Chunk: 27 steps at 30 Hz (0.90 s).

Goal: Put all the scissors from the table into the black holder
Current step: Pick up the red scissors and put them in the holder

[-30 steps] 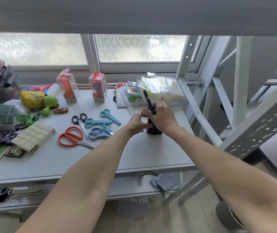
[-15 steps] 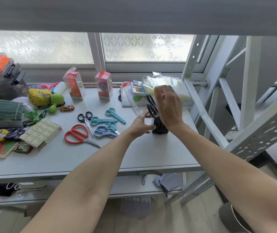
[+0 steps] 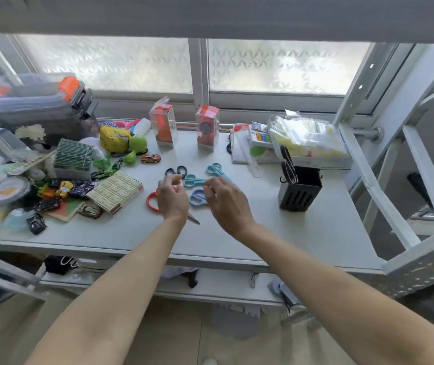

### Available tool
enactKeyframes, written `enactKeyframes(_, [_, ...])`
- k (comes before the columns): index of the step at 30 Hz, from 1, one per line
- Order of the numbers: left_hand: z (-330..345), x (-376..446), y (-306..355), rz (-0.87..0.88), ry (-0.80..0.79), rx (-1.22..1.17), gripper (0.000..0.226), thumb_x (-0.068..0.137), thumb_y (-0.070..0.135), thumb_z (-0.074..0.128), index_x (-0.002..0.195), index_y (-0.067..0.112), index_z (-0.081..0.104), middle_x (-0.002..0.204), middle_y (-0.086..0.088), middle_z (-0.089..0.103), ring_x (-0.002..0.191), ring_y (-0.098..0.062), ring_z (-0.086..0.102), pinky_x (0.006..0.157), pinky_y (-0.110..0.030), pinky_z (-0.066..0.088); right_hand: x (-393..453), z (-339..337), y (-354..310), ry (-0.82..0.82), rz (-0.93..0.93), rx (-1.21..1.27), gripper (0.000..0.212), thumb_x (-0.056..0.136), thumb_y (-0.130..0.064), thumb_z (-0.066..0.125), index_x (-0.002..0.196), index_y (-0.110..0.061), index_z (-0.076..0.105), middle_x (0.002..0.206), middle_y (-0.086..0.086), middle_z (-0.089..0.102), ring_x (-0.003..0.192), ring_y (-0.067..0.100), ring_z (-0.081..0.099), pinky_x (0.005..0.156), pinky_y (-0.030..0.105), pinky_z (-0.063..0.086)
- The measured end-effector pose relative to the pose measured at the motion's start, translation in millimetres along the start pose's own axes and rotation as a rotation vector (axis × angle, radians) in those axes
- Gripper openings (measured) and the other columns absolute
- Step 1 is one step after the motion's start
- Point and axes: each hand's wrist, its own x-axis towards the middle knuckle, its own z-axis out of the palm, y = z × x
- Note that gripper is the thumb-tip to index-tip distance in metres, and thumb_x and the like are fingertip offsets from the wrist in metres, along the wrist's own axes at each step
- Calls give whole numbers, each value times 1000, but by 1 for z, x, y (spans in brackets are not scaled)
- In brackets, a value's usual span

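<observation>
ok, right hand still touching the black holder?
Apart. In the head view the right hand hovers over the blue scissors, with bare table between it and the black holder.

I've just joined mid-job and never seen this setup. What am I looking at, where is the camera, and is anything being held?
No machine here: a person works with bare hands, and one head-worn camera looks down at them. The left hand and right hand hover empty, fingers open, over loose scissors on the grey table: red scissors, black scissors, blue scissors and two teal pairs. The black holder stands to the right, one black pair already upright inside. Toys and boxes crowd the left.
</observation>
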Motion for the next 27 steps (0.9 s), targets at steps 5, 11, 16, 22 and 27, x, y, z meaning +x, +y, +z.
enactKeyframes(5, [-45, 32, -48, -179, 6, 285, 46, 92, 7, 47, 137, 13, 56, 138, -13, 55, 130, -32, 47, 107, -40, 40, 3, 52, -12, -440, -6, -203, 34, 95, -14, 48, 129, -13, 54, 121, 13, 56, 107, 36, 58, 82, 42, 47])
enactKeyframes(11, [-48, 45, -59, -203, -173, 349, 48, 95, 14, 53, 142, 8, 50, 147, -11, 51, 138, -30, 43, 114, -37, 34, 14, 74, -30, -599, 19, -309, 34, 90, 6, 44, 120, -4, 55, 119, 18, 49, 106, 38, 58, 74, 39, 44])
enactKeyframes(16, [-48, 53, -57, -376, -168, 109, 23, 88, 18, 64, 110, 9, 63, 101, -9, 65, 101, -28, 59, 87, -32, 48, 11, 77, -31, -541, 76, -260, 31, 88, 7, 48, 118, 1, 54, 120, 19, 50, 108, 38, 57, 83, 42, 47])
enactKeyframes(22, [-51, 43, -39, -475, -291, -206, 19, 90, 21, 64, 76, 12, 55, 61, -3, 41, 50, -16, 35, 49, -23, 29, 2, 73, -25, -386, 166, -172, 35, 85, -2, 62, 114, -5, 43, 109, 19, 58, 89, 37, 62, 64, 35, 37])
enactKeyframes(27, [-56, 31, 1, -399, -397, -368, 17, 92, 16, 55, 75, 15, 55, 58, 2, 42, 49, -11, 37, 49, -24, 32, 6, 63, -22, -292, 143, -82, 49, 84, -17, 69, 124, -9, 41, 108, 18, 61, 91, 37, 65, 76, 45, 54])
